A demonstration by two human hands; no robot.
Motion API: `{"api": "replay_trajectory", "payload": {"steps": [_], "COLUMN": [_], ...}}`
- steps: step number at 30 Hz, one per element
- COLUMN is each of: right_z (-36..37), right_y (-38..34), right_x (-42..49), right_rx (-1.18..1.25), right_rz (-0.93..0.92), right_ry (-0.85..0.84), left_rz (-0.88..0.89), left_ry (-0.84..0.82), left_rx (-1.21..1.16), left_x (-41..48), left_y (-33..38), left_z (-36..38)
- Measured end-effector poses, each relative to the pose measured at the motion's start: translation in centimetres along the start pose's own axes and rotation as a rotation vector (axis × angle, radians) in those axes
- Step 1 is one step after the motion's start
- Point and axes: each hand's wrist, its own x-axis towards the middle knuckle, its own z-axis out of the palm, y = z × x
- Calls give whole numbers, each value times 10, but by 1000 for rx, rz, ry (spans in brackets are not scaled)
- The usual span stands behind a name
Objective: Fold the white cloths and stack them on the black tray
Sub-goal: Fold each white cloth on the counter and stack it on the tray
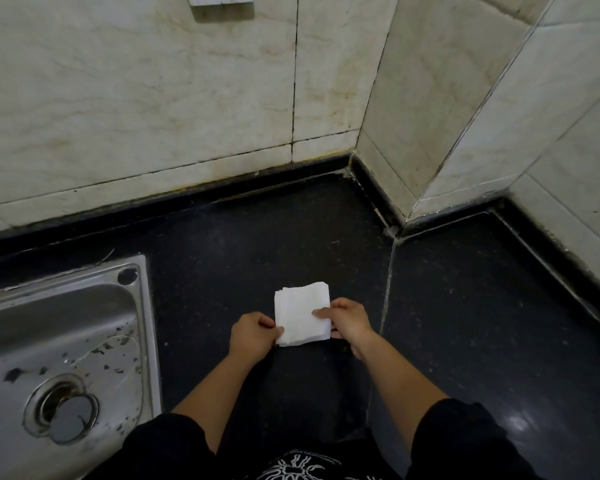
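Folded white cloth (302, 314) on the black counter (465, 323), near its front edge beside the sink (59, 341); left hand (253, 336) and right hand (347, 322) pinch opposite side edges. Light, limp, possibly several layers; best gripped at edges; no tray visible

i see a black bench (243, 237), speckled and glossy, with a pale seam (388, 282) running front to back on its right side. a steel sink (146, 327) is set into the bench at the left, its basin spotted with dark flecks, and a round drain (63, 408) sits low in it. behind stands a stained tile wall (136, 98) with dark grout lines, which juts out in a corner (406, 209) on the right. a pale fitting (220, 0) is on the wall at the top edge.
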Motion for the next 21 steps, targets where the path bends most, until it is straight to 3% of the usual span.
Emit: {"api": "replay_trajectory", "payload": {"steps": [4, 10, 15, 21], "right_z": [2, -3, -23, -68], "right_y": [-9, -29, -36, -17], "right_x": [-5, -20, -44, -81], "right_rx": [173, 254, 322, 401], "right_rz": [46, -23, -91, -163], "right_ry": [-103, -248, -306, -201], "left_rz": [-129, -271, -228, -120], "left_ry": [-63, -348, -499, -728], "left_rx": [-158, -728, -884, -882], "left_x": [1, -11, -24, -47], "left_y": [1, 18, 34, 55], "left_z": [-1, 0, 11, 25]}}
